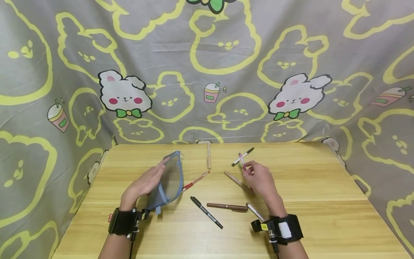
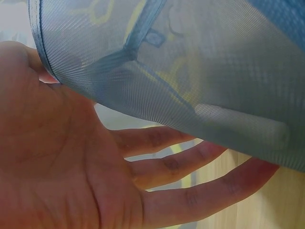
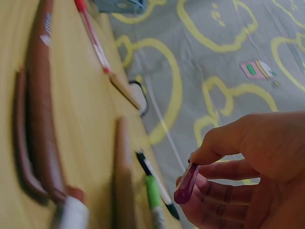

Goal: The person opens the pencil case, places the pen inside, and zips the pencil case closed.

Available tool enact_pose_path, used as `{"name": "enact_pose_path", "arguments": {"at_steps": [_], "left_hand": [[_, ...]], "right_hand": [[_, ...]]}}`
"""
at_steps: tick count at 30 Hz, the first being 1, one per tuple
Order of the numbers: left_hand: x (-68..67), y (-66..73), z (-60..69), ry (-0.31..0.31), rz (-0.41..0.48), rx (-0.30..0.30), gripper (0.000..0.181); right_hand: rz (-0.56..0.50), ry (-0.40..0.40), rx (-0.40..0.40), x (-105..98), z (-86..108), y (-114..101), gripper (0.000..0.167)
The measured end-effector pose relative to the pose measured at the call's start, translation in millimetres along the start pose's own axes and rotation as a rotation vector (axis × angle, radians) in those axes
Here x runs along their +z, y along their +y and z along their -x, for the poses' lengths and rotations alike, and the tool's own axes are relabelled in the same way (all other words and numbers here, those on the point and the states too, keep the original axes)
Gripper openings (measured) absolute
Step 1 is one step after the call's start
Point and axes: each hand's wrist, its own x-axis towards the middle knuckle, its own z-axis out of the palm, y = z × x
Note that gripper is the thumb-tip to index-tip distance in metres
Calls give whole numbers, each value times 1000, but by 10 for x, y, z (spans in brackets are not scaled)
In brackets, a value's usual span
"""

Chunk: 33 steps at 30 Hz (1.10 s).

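My left hand (image 1: 146,184) holds a blue-grey mesh pencil pouch (image 1: 176,176) up on its edge, mouth towards the right. In the left wrist view its thumb and fingers lie about the pouch's edge, and a pale block-like thing (image 2: 243,125) shows through the mesh. Between thumb and fingertips, my right hand (image 1: 261,179) pinches a purple-pink pen (image 3: 187,185), raised above the table. Just beyond that hand lies a white pen with dark ends (image 1: 247,154). Below it a tan pen (image 1: 233,177) lies partly hidden by the hand.
On the wooden table (image 1: 323,201) lie a red pen (image 1: 196,180) by the pouch, a beige pen (image 1: 208,156) at the back, a black marker (image 1: 206,212), a brown pen (image 1: 226,206) and a white pen (image 1: 254,211) near the right wrist. A patterned curtain (image 1: 181,54) surrounds the table.
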Motion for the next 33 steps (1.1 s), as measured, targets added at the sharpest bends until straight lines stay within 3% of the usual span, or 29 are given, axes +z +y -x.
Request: {"name": "enact_pose_path", "arguments": {"at_steps": [17, 25, 33], "left_hand": [[4, 23, -3, -11, -6, -12, 58], [6, 46, -7, -6, -9, 8, 57], [9, 36, 14, -12, 7, 2, 58]], "right_hand": [[40, 26, -129, 476, 56, -233, 24], [1, -21, -132, 576, 98, -359, 27], [-3, -48, -208, 730, 153, -479, 26]]}}
